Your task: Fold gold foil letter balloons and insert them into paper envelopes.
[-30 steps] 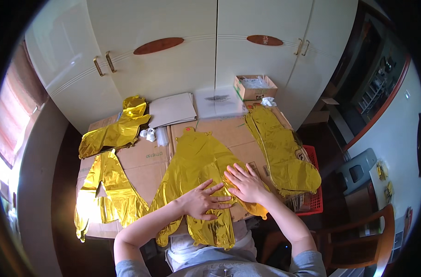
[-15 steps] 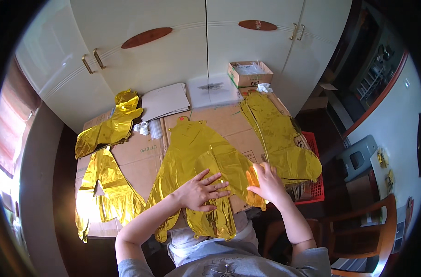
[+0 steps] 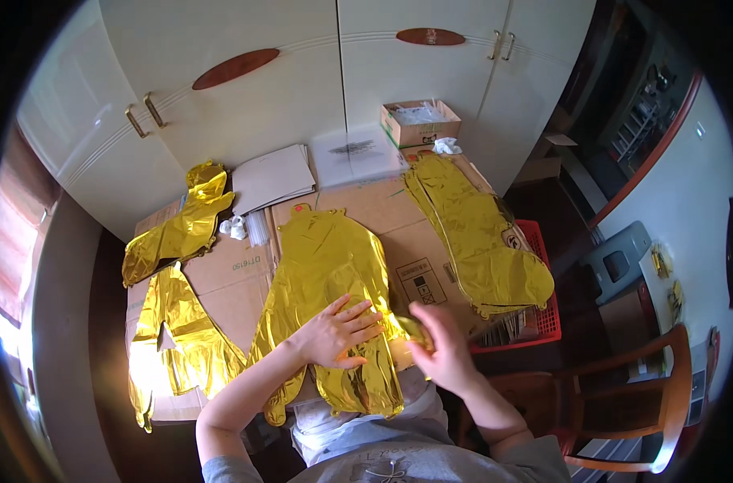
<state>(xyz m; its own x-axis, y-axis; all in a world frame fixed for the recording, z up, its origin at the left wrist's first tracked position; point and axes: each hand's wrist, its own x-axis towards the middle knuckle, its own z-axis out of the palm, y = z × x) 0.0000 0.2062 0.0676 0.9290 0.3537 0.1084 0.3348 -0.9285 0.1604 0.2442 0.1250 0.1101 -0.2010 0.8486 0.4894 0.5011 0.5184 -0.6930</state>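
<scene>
Central foil piece [image 3: 322, 249], gold, on the cardboard-covered surface [image 3: 226, 282], its lower end overhanging the near edge. The left hand [image 3: 336, 334] lies flat upon it, fingers spread apart; the right hand [image 3: 444, 350] is at its right flap, where blur makes it impossible to tell whether the fingers are clamped. Bare cardboard [image 3: 403, 237] separates it from the right foil piece [image 3: 479, 241]. Glare whitens the lower-left foil piece [image 3: 181, 294]; foil beneath the left palm is hidden.
</scene>
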